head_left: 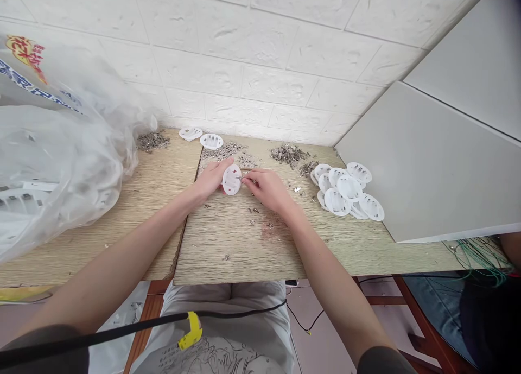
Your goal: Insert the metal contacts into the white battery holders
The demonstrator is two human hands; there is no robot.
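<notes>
On the worktop (240,249), our left grip (210,178) pinches a white plastic disc (232,181); our right grip (266,187) pinches what looks like a metal clip (240,177) at its three-o'clock edge. This disc seems unfinished; piled discs (349,188) at three o'clock look fitted; loose metal pieces (288,154) remain at two.

Seeing a white brick-patterned wall (244,54), a flat grey panel (431,162) and (just beside it) thin tangled green wires (482,254).
</notes>
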